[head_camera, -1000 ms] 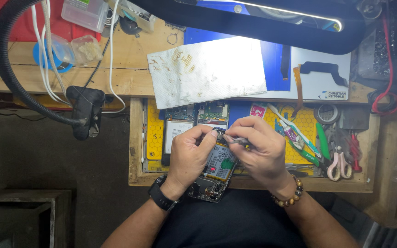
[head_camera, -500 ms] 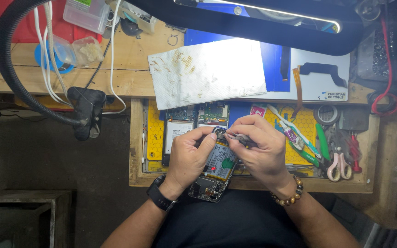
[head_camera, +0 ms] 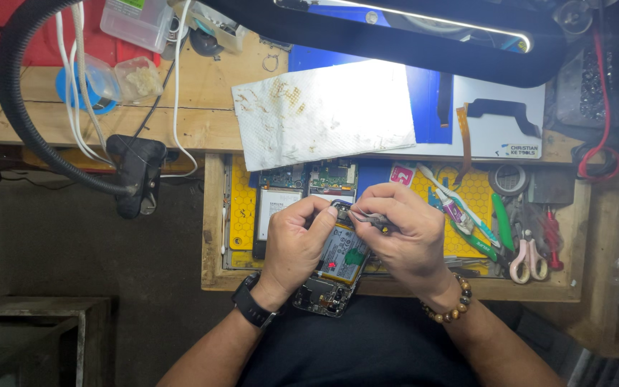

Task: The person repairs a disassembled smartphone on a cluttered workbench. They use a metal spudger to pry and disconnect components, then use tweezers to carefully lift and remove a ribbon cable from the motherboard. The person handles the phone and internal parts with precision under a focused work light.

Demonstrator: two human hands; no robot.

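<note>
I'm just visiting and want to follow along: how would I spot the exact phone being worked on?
Find the open wooden drawer under the bench edge, lined with a yellow mat. Over its front edge, the left hand grips an opened phone while the right hand holds tweezers at its top end. Unlike the phone parts lying flat in the drawer, it is held up, insides exposed.

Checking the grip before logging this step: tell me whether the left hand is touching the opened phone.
Touching. The head view shows the left hand wrapped around the opened phone's left edge, fingers lying on it with no gap.
</note>
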